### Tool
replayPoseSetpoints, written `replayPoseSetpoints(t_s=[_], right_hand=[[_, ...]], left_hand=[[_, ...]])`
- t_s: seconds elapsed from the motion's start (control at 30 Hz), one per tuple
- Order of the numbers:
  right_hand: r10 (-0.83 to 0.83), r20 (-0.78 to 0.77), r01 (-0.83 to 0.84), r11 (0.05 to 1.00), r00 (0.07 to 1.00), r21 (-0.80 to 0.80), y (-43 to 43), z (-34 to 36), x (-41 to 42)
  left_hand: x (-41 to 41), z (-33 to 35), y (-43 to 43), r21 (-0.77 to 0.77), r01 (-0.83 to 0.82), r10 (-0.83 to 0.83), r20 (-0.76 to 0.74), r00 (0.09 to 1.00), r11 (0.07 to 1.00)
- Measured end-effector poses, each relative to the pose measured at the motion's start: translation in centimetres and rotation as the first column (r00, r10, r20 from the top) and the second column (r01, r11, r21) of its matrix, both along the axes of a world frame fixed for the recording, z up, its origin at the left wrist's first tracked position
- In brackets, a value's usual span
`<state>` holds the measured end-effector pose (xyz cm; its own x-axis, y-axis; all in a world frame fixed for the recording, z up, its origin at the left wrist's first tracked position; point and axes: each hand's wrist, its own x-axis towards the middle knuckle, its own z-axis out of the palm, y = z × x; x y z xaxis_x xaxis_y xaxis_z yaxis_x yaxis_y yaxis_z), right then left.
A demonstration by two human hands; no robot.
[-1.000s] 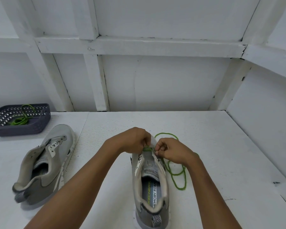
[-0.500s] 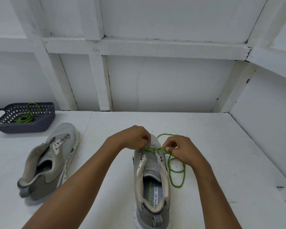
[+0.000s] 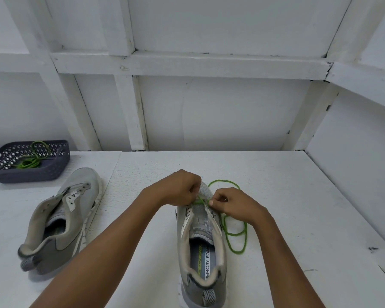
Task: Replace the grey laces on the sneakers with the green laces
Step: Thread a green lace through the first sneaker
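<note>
Sneakers: two, both grey. The near sneaker [image 3: 201,252] stands at 6 o'clock on the table [image 3: 298,196], toe pointing to 12. The other sneaker [image 3: 62,218] lies at 9 o'clock, tipped onto its side.
Green laces: two. One green lace [image 3: 223,180] crosses the lowest eyelets of the near sneaker, its slack looping on the table at the shoe's 3 o'clock. A second green lace [image 3: 29,163] lies bundled in the basket.
Basket: one dark basket [image 3: 31,174], at 10 o'clock.
Hands: two, close together over the near sneaker's toe end.
Left hand [image 3: 180,187]: fingers curled tight, fingertips pinching the green lace.
Right hand [image 3: 233,205]: thumb and forefinger pinching the same lace at the right eyelet row, the other fingers curled in.
Change since half a second ago: the lace ran straight and level between the hands; now two strands slant up from the eyelets toward the left fingertips. The other sneaker and basket lie as they did.
</note>
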<state>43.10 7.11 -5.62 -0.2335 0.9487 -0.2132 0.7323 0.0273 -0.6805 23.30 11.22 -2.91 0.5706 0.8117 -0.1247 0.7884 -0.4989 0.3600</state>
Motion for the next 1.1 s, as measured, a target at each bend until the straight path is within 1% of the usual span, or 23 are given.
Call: replayPoseSetpoints(t_s=[0.1,0.3,0.43,0.53,0.63,0.7,0.77,0.83,0.9,0.97,1.1], right_hand=[[0.020,-0.005,-0.020,1.000,1.000,-0.010,0.0,0.0,-0.1],[0.025,0.004,-0.025,0.999,1.000,-0.028,0.1,0.1,0.1],[0.024,0.071,-0.021,0.999,0.997,-0.048,0.2,0.3,-0.2],[0.017,0.130,-0.020,0.999,0.991,0.025,0.3,0.7,0.0],[-0.058,0.049,0.054,0.995,0.997,0.087,0.3,0.6,1.0],[-0.074,-0.003,0.074,0.993,0.997,0.097,0.1,0.4,1.4],[-0.072,-0.032,0.074,0.994,0.997,0.083,0.0,0.2,1.5],[-0.060,-0.053,0.063,0.996,0.997,0.060,-0.1,0.1,1.5],[-0.031,-0.062,0.032,0.999,0.998,0.019,-0.1,0.1,1.6],[-0.014,-0.065,0.013,1.000,0.998,-0.024,0.0,0.1,1.4],[-0.006,-0.044,0.005,1.000,0.999,-0.019,0.2,-0.4,0.5]], left_hand=[[-0.1,-0.2,-0.3,-0.014,0.006,-0.005,0.034,0.999,1.000],[-0.1,0.1,-0.2,-0.147,0.007,0.005,0.079,0.997,0.989],[0.2,0.5,-0.2,-0.177,-0.030,0.043,0.071,0.997,0.984],[0.3,0.4,-0.2,-0.225,-0.068,0.090,0.089,0.992,0.972],[0.2,0.2,-0.1,-0.278,-0.108,0.152,0.141,0.978,0.954],[0.2,0.1,0.0,-0.300,-0.122,0.175,0.157,0.972,0.946],[0.1,0.1,0.1,-0.281,-0.109,0.152,0.137,0.979,0.954],[0.2,0.0,0.1,-0.234,-0.067,0.091,0.091,0.992,0.970],[0.4,-0.2,0.2,-0.191,-0.018,0.026,0.040,0.999,0.981],[0.7,-0.5,0.1,-0.162,0.005,-0.005,0.001,1.000,0.987],[1.1,-1.0,0.1,-0.125,0.041,-0.046,-0.038,0.998,0.991]])
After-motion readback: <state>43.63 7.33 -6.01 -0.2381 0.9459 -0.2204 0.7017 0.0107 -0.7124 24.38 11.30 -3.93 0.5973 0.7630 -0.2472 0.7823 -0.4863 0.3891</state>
